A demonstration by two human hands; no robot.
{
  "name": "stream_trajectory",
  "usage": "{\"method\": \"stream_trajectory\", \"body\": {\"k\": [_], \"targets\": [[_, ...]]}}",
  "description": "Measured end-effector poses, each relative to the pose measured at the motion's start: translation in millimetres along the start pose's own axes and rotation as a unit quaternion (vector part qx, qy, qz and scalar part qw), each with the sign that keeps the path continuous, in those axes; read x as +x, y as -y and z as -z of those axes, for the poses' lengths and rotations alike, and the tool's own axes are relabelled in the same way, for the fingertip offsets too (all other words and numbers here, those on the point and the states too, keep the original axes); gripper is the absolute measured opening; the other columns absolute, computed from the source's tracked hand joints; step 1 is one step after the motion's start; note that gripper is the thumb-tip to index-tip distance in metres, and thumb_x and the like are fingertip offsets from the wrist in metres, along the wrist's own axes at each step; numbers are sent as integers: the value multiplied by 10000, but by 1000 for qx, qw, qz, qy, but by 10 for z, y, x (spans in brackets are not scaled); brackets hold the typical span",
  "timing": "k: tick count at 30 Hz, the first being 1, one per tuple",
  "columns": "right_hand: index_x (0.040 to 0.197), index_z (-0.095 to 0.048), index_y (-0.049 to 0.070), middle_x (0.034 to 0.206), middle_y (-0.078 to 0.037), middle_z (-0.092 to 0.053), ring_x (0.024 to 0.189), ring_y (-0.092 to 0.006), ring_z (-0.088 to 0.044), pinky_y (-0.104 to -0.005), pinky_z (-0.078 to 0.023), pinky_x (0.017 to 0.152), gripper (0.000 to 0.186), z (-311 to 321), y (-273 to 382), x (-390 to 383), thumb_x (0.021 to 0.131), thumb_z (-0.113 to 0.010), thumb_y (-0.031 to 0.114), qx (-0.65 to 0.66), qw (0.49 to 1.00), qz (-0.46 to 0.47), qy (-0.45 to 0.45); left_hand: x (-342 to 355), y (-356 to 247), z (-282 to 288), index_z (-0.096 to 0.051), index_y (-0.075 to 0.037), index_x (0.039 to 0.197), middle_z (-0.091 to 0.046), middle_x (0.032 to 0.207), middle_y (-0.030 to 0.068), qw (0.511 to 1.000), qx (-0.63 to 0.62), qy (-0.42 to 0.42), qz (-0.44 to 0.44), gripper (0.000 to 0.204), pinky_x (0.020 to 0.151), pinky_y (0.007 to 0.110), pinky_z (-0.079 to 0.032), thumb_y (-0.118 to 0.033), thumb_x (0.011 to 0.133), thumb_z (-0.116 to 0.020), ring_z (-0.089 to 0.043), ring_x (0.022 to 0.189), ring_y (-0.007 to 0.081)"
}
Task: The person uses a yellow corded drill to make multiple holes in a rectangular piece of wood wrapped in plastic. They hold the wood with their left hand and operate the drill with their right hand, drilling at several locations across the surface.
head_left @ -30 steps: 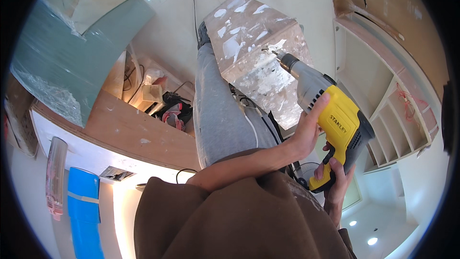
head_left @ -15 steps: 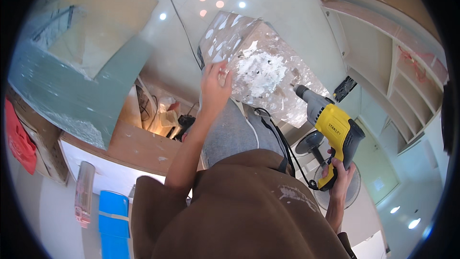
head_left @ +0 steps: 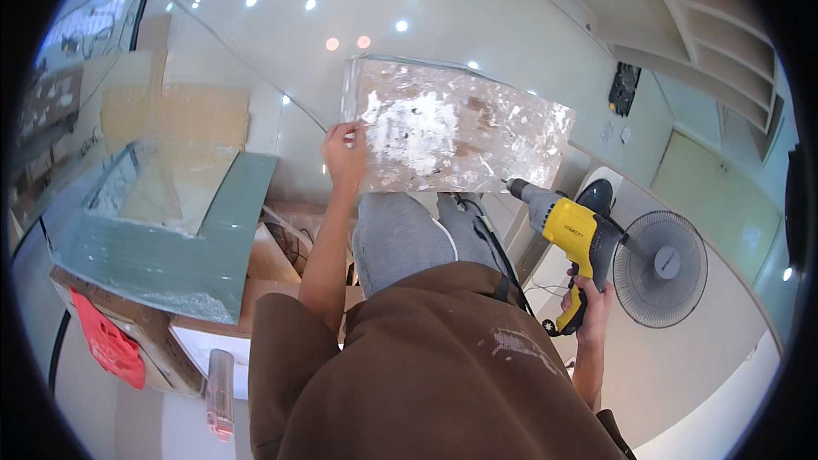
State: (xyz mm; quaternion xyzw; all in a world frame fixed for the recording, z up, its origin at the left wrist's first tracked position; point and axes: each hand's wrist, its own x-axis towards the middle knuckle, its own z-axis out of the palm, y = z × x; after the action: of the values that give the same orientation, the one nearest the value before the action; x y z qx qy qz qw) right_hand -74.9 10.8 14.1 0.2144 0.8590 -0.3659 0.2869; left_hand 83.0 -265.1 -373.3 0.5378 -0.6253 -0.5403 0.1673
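My right hand is wrapped round the grip of a yellow, grey and black power drill. The drill's chuck points up and left, its tip by the near edge of a paint-spattered wooden step or box top; contact cannot be made out. Thick white splashes cover much of that top. At its left edge is my left hand, fingers pinched together round a small pale thing, too small to name. A black cord lies along my right leg, near the drill's base.
A round fan stands just right of the drill. Pale shelving rises at upper right. To the left lie a plastic-wrapped greenish panel, a red bag and a clear plastic roll. A thin cable crosses the floor.
My view has shifted, so the wooden top looks more level and the fan shows fully. My left hand's fingers have drawn closer together. The drill stays in my right hand.
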Motion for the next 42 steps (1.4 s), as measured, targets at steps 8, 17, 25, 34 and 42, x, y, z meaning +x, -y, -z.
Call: {"method": "stream_trajectory", "body": {"k": [8,17,25,34,42], "targets": [[980,-620,-97,764,-109,-618,469,-175,-572,-295,-447,448,258,191,-266,7,828,-668,107,40,997,-59,-20,-158,-69,168,-689,-37,931,-672,963,114,991,98,-79,-54,96,755,406,-488,-127,900,-694,-636,894,293],[966,-628,-106,838,-124,-645,472,-184,-561,-318,-438,454,217,594,-644,165,821,-673,48,127,987,-81,-58,-626,-263,-799,-684,-70,904,-631,939,87,870,283,275,-295,137,828,442,-450,-188,856,-733,-590,935,295],[948,-637,-95,765,-100,-618,464,-174,-566,-303,-430,443,188,1379,-973,524,834,-678,50,161,982,-44,-87,-766,-600,-950,-669,-31,1030,-630,990,132,896,299,199,-261,240,820,449,-472,-161,842,-742,-605,945,334],[948,-612,-78,771,-83,-618,525,-153,-582,-290,-456,496,129,1833,-1140,1368,855,-659,-1,182,983,-3,-36,-2246,-1453,-2503,-701,-15,1123,-726,1032,80,853,-37,481,199,407,814,294,-510,-386,958,-678,-670,902,167],[952,-613,-81,789,-86,-622,518,-154,-586,-292,-465,485,119,1879,-1102,1730,855,-644,-19,169,985,-17,-8,-3005,-2135,-3727,-442,-205,1457,-464,1476,0,562,-375,518,525,725,1154,504,-177,-703,935,-504,-359,1399,215]]}}
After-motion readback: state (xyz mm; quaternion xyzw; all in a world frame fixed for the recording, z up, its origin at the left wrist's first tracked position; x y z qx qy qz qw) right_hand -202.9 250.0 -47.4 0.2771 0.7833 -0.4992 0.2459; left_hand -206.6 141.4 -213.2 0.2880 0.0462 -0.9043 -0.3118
